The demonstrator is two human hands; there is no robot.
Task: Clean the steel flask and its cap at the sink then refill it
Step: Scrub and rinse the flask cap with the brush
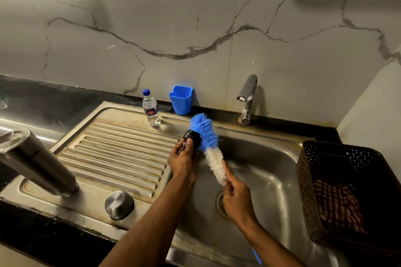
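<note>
The open steel flask [36, 163] stands on the ribbed drainboard [112, 154] at the left, without its cap. A round steel cup lid [119, 204] lies near the drainboard's front edge. Over the sink basin [267, 180], my left hand [183, 161] grips the black inner cap [192, 136]. My right hand [236, 199] holds a bottle brush [209, 143] with blue and white bristles just below the bristles. The blue bristles press against the cap. The brush's handle runs down under my right forearm, mostly hidden.
A small plastic water bottle [151, 108] and a blue holder [181, 99] stand at the back of the sink. The tap [247, 97] rises behind the basin, with no water seen running. A brown perforated basket [345, 193] with a checked cloth sits at the right.
</note>
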